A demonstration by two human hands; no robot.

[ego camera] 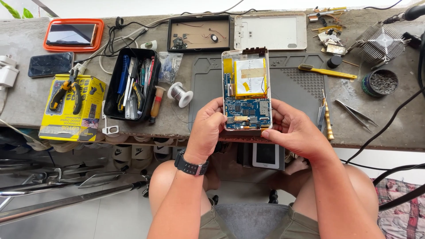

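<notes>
An opened tablet (246, 84) with its back cover off shows a blue circuit board at its near end and a silver battery with yellow tape above it. My left hand (206, 128) grips its lower left corner, thumb lying on the circuit board. On the other side, my right hand (294, 129) holds the lower right edge from beneath. The tablet is held just above the near edge of a grey work mat (296, 88). A black watch is on my left wrist.
A black tray of tools (132, 84), a solder spool (180, 94), a yellow box with pliers (71, 108), two phones, a white back cover (271, 31), a black frame (198, 33), tweezers (353, 113), a yellow-handled tool (326, 71) and a heatsink (381, 42) lie on the bench.
</notes>
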